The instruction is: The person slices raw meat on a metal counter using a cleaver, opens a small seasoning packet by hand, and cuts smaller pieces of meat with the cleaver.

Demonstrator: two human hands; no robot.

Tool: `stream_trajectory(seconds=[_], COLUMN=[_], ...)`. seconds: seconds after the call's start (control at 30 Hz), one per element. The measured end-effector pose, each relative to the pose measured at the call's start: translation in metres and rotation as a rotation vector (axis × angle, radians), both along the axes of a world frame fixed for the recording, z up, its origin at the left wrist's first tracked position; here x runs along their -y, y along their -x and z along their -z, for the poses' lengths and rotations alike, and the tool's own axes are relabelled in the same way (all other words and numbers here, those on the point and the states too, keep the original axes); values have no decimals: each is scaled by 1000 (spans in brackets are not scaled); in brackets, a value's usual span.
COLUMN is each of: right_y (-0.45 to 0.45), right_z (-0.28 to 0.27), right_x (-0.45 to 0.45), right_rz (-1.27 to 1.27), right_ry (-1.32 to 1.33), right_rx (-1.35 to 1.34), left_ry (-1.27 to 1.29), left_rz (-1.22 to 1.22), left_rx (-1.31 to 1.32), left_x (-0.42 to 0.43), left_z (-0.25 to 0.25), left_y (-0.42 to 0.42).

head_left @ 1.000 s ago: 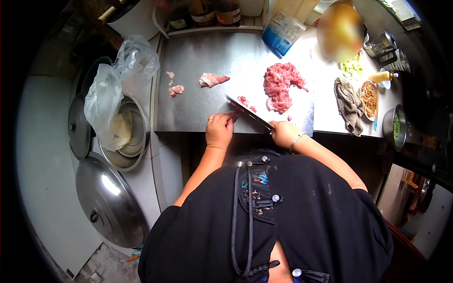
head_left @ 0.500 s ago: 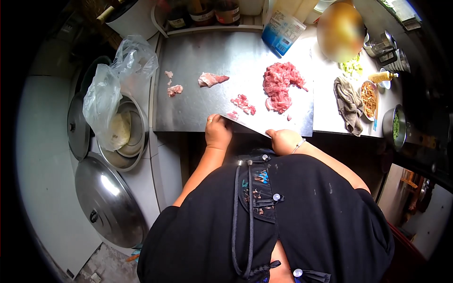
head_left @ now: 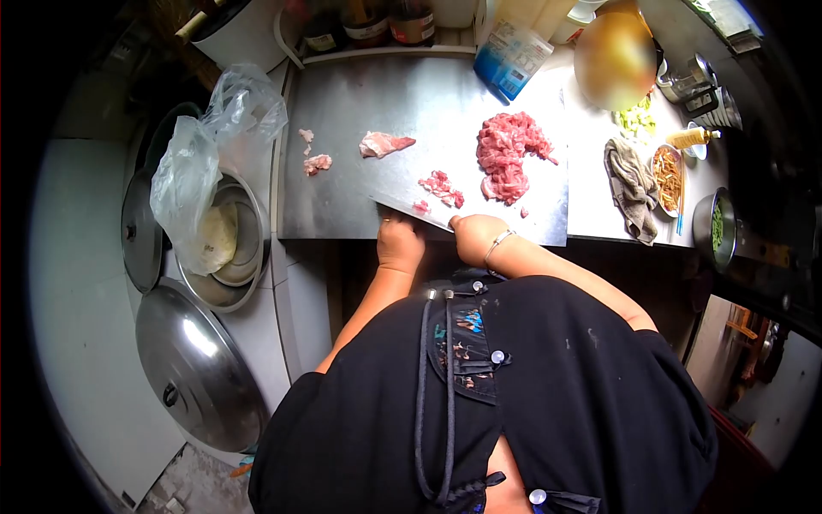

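My right hand (head_left: 476,237) is closed around the handle end of a knife (head_left: 413,214). Its blade slants up and left across the front edge of the steel board (head_left: 330,184). My left hand (head_left: 400,246) is curled at that same edge, close against the near side of the blade. What its fingers press on or hold is hidden. Just beyond the blade lie small chopped meat bits (head_left: 442,188). A larger heap of sliced raw meat (head_left: 509,154) rests to the right, and a single fatty meat piece (head_left: 385,145) sits further back on the left.
Fatty scraps (head_left: 317,164) lie at the board's left. A steel basin (head_left: 248,287) with a plastic bag (head_left: 190,171) and a large lid (head_left: 197,364) stand left. On the right are a cloth (head_left: 632,188), a dish of shredded food (head_left: 667,180) and a bowl of greens (head_left: 717,231). Jars (head_left: 413,24) line the back.
My right hand has moved left and slightly up with the knife, so the blade reaches further left. My left hand has shifted only slightly. The meat stays where it was.
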State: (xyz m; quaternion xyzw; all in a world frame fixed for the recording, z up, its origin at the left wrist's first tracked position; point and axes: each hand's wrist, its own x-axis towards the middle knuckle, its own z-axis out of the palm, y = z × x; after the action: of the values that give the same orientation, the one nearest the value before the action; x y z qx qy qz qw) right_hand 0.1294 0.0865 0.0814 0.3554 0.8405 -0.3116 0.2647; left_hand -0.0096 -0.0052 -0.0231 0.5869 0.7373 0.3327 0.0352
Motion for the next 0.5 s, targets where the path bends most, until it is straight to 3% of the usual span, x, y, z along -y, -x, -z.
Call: stream_trajectory(seconds=[0.2,0.3,0.43,0.5], right_y=[-34,-39,-47,-55], right_z=[-5,-3,5,10], right_x=[5,5,1,-1], right_rz=[31,45,12,82], right_ry=[-3,-1,12,33], right_rx=[42,45,-12,-152], left_ry=[128,2,20,7], left_rz=[-207,-154,-129,-122], left_rx=[82,17,0,6], left_x=[2,6,7,7], left_z=[-5,-5,-9,-11], left_y=[24,36,35,36])
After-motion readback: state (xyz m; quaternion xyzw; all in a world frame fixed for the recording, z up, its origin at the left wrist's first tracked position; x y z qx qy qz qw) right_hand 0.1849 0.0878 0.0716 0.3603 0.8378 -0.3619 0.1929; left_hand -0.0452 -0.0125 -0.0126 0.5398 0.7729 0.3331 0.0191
